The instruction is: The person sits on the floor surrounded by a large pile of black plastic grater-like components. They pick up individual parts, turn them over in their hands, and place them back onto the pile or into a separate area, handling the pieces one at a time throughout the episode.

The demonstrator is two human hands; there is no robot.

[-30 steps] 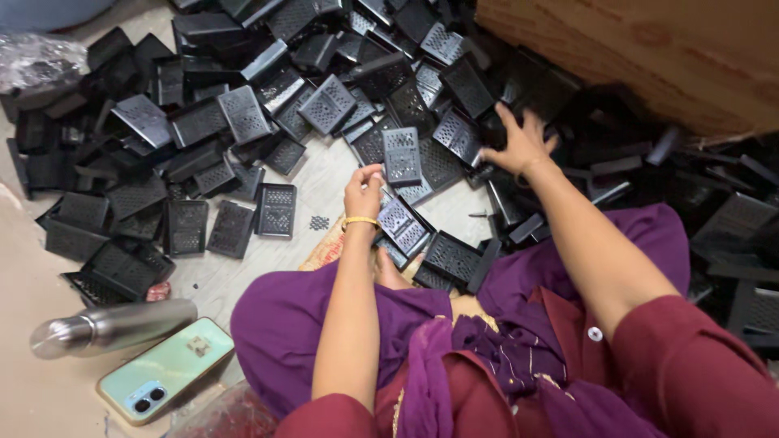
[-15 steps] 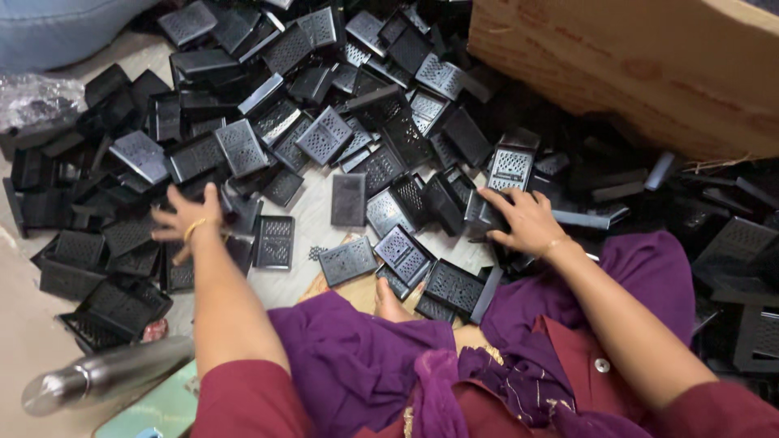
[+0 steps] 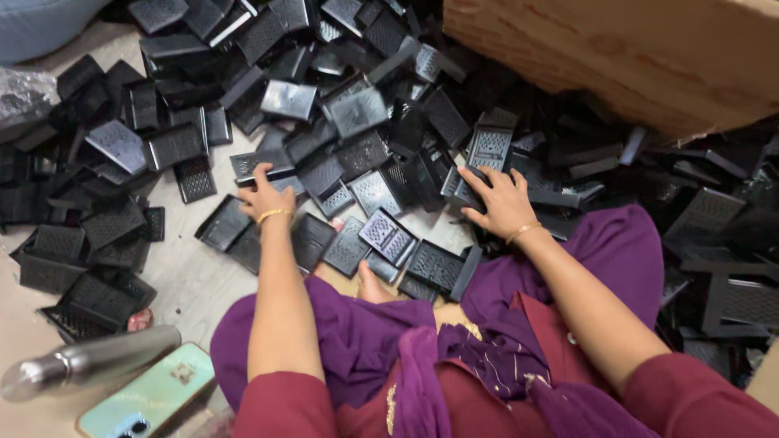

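Note:
I sit on the floor in front of a big heap of black perforated plastic pieces (image 3: 357, 113). My left hand (image 3: 264, 197), with a gold bangle on the wrist, curls its fingers over the edge of a flat black piece (image 3: 261, 165) at the heap's near edge. My right hand (image 3: 499, 200) lies on the pile with its fingers spread, touching a grated piece (image 3: 489, 149) and the pieces beneath it. More grated pieces (image 3: 388, 235) lie between my hands, just past my purple-clad knees.
A large cardboard box (image 3: 641, 57) rises at the upper right over the pile. A steel bottle (image 3: 89, 362) and a mint-green phone (image 3: 150, 393) lie on the floor at the lower left. A crumpled plastic bag (image 3: 23, 96) sits at the far left.
My left hand has swung from the far-left pieces toward the middle and closed on a flat piece. My right hand has shifted slightly and lowered onto the pile.

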